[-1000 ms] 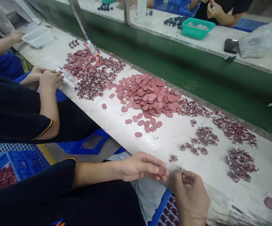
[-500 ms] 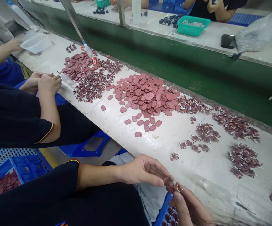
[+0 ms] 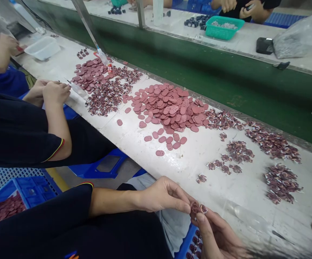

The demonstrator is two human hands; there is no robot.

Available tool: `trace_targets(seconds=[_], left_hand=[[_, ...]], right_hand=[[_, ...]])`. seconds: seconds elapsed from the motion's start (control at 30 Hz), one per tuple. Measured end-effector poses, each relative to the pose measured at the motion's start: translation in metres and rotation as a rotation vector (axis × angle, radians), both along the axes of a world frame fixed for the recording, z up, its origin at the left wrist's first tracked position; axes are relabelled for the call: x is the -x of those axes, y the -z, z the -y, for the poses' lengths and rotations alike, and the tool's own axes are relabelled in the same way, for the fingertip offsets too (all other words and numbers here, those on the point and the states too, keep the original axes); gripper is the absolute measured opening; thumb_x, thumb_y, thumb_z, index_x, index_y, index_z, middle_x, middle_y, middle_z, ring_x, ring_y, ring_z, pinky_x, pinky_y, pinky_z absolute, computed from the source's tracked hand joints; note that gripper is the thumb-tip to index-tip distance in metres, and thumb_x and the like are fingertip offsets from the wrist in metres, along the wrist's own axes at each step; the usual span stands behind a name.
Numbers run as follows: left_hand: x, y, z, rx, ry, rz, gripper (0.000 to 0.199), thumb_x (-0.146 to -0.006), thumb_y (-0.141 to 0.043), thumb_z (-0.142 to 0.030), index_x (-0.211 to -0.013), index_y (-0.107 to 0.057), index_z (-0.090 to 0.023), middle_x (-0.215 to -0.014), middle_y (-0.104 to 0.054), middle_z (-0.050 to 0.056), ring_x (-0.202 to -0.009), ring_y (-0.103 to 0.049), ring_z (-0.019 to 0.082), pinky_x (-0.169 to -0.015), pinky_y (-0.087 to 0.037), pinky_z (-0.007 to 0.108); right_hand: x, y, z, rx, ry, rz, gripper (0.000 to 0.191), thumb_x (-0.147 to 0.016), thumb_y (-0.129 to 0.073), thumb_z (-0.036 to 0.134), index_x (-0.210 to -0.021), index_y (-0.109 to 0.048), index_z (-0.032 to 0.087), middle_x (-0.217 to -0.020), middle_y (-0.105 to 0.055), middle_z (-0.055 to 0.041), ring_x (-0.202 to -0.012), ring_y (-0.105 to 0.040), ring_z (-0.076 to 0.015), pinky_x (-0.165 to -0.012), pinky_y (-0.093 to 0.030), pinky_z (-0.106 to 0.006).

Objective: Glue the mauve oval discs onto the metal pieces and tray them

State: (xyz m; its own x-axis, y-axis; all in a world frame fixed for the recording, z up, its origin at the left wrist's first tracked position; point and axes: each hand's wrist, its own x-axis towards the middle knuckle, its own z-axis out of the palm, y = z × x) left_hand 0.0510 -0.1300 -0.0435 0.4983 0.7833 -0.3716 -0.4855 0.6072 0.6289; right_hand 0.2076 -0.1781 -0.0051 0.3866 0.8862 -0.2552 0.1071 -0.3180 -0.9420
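Note:
My left hand [image 3: 166,196] pinches one side of a small dark red-brown piece [image 3: 196,208] over the table's front edge. From the right, my right hand [image 3: 216,233] grips the same piece between thumb and fingers. Thin pale loops show on it; its exact shape is partly covered by fingertips. Beyond my hands, a heap of flat oval reddish discs [image 3: 169,108] lies on the white table [image 3: 145,158]. Several clusters of small brown pieces [image 3: 281,183] lie to its right.
A clear bottle with a thin dark tip [image 3: 247,216] lies right of my hands. A co-worker's hands [image 3: 55,92] are at the left, near more piles. Below my hands stands a blue tray [image 3: 184,248] of brown pieces. A green divider [image 3: 199,68] runs behind.
My fingertips have closed in around the small piece, which is turned slightly. At the far left, another person's hand has moved away from the white tub.

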Motion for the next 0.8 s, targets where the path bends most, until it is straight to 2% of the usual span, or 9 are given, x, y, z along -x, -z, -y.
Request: trace_targets(seconds=[0.1, 0.2, 0.27, 0.4, 0.6, 0.67, 0.8], left_hand=[[-0.001, -0.002, 0.000, -0.002, -0.014, 0.001, 0.038, -0.062, -0.103, -0.043, -0.076, -0.084, -0.014, -0.099, -0.085, 0.014, -0.103, -0.082, 0.026, -0.103, -0.061, 0.040], [-0.001, -0.002, 0.001, -0.004, -0.027, 0.006, 0.037, -0.063, -0.103, -0.042, -0.077, -0.084, -0.014, -0.099, -0.085, 0.015, -0.103, -0.082, 0.026, -0.102, -0.061, 0.038], [-0.001, -0.001, 0.001, -0.003, -0.030, -0.007, 0.038, -0.063, -0.103, -0.044, -0.078, -0.085, -0.014, -0.100, -0.085, 0.015, -0.105, -0.081, 0.027, -0.103, -0.061, 0.039], [0.000, 0.000, 0.002, 0.016, -0.026, -0.029, 0.038, -0.060, -0.104, -0.042, -0.076, -0.085, -0.013, -0.102, -0.085, 0.016, -0.107, -0.081, 0.030, -0.105, -0.060, 0.042], [-0.003, 0.000, 0.006, 0.043, -0.067, -0.032, 0.033, -0.062, -0.103, -0.038, -0.076, -0.086, -0.015, -0.098, -0.086, 0.015, -0.102, -0.081, 0.026, -0.103, -0.060, 0.039], [-0.004, 0.001, 0.007, 0.053, -0.080, -0.030, 0.034, -0.062, -0.103, -0.040, -0.077, -0.086, -0.015, -0.100, -0.086, 0.014, -0.101, -0.081, 0.026, -0.102, -0.060, 0.039], [-0.006, 0.002, 0.007, 0.062, -0.096, -0.039, 0.034, -0.061, -0.103, -0.041, -0.076, -0.085, -0.015, -0.101, -0.085, 0.014, -0.099, -0.080, 0.025, -0.100, -0.060, 0.038]], right_hand=[[0.003, -0.003, -0.001, 0.048, 0.070, -0.084, 0.028, -0.064, -0.093, 0.052, -0.087, -0.083, 0.042, -0.084, -0.084, 0.0057, -0.081, -0.081, -0.0191, -0.094, -0.067, -0.031], [0.004, -0.004, -0.001, 0.014, 0.071, -0.093, 0.027, -0.065, -0.093, 0.050, -0.087, -0.082, 0.039, -0.083, -0.084, 0.0063, -0.078, -0.080, -0.0141, -0.090, -0.065, -0.021], [0.004, -0.003, -0.001, 0.022, 0.062, -0.086, 0.027, -0.066, -0.093, 0.050, -0.087, -0.082, 0.038, -0.084, -0.085, 0.0053, -0.078, -0.080, -0.0156, -0.091, -0.066, -0.024], [0.000, -0.001, 0.000, -0.003, 0.026, -0.013, 0.028, -0.067, -0.091, 0.049, -0.089, -0.082, 0.034, -0.086, -0.085, 0.0002, -0.079, -0.081, -0.0228, -0.091, -0.070, -0.039], [-0.002, 0.002, -0.003, -0.081, -0.007, -0.027, 0.027, -0.066, -0.093, 0.042, -0.089, -0.084, 0.031, -0.081, -0.084, -0.0019, -0.072, -0.080, -0.0215, -0.084, -0.071, -0.036], [-0.004, 0.006, -0.002, -0.103, -0.010, -0.027, 0.026, -0.068, -0.092, 0.039, -0.091, -0.084, 0.031, -0.083, -0.085, -0.0016, -0.072, -0.080, -0.0197, -0.083, -0.070, -0.033], [-0.008, 0.020, 0.001, -0.126, 0.038, -0.030, 0.029, -0.065, -0.095, 0.038, -0.090, -0.084, 0.028, -0.080, -0.085, -0.0027, -0.065, -0.078, -0.0179, -0.070, -0.068, -0.026]])
